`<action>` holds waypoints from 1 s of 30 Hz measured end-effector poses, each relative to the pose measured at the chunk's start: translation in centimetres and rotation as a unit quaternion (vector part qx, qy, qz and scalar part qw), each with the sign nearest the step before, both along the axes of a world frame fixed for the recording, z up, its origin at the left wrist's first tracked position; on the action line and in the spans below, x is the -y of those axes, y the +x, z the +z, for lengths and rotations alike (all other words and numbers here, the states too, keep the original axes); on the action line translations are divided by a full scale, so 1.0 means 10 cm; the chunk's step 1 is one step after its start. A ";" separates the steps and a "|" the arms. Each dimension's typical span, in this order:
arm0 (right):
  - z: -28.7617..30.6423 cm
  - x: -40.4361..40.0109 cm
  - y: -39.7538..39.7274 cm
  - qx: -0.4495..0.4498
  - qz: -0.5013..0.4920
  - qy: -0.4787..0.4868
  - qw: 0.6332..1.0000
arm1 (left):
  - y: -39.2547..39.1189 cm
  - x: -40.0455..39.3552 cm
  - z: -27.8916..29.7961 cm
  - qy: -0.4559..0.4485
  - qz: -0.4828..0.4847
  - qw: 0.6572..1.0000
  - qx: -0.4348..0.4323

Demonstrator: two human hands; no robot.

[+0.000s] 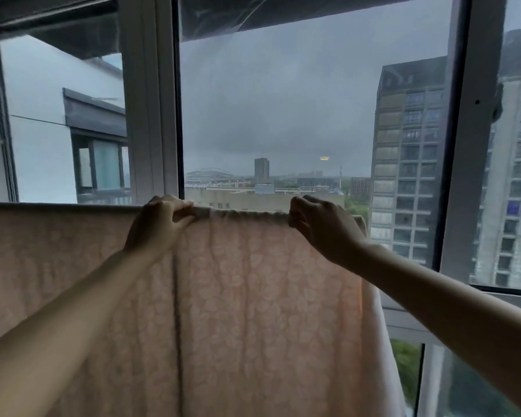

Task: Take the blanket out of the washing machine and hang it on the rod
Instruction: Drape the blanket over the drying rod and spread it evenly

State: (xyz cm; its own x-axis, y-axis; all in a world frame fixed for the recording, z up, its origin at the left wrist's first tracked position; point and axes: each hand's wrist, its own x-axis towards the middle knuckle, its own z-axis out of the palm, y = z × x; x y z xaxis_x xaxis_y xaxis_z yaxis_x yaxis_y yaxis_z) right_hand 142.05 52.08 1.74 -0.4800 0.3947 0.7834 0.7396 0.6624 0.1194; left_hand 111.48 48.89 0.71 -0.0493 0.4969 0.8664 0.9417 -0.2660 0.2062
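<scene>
A pale pink blanket (253, 311) with a leaf-like pattern hangs draped over a horizontal rod, which is hidden under its top fold. It fills the lower left and middle of the view. My left hand (160, 221) grips the bunched top edge near the middle. My right hand (319, 227) pinches the same edge a little further right, close to the blanket's right end. Between the two hands the cloth is gathered in small wrinkles. The washing machine is out of view.
Directly behind the blanket stands a large window with white frames (149, 115). Beyond the glass are tall apartment blocks (409, 164) and a grey sky. A lower window sill (409, 314) runs at the right.
</scene>
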 end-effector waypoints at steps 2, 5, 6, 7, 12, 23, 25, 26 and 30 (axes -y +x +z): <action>0.01 -0.01 -0.04 -0.023 0.012 -0.012 1.000 | -0.10 0.02 0.06 -0.010 -0.025 1.000 -0.001; -0.04 0.01 -0.08 -0.070 0.029 -0.009 0.997 | -0.24 0.03 0.12 -0.024 -0.066 0.997 0.020; -0.04 0.03 -0.09 -0.083 0.038 -0.008 0.996 | -0.26 0.02 0.12 -0.022 -0.079 0.996 0.030; -0.04 0.03 -0.09 -0.091 0.045 -0.007 0.995 | -0.27 0.01 0.11 -0.019 -0.090 0.995 0.039; -0.08 0.01 -0.10 -0.136 0.047 -0.027 0.989 | -0.35 -0.10 0.09 -0.025 -0.155 0.985 0.069; -0.04 0.02 -0.27 -0.235 0.078 -0.104 0.963 | -0.53 -0.22 0.09 -0.019 -0.169 0.973 0.158; 0.07 0.05 -0.22 -0.312 0.117 -0.124 0.935 | -0.47 -0.18 0.10 0.028 -0.158 0.967 0.196; 0.11 0.10 -0.19 -0.326 0.138 -0.108 0.929 | -0.43 -0.13 0.10 0.065 -0.155 0.964 0.205; -0.10 0.20 -0.08 -0.097 0.110 0.021 0.989 | -0.31 0.04 -0.19 0.141 -0.115 0.982 0.051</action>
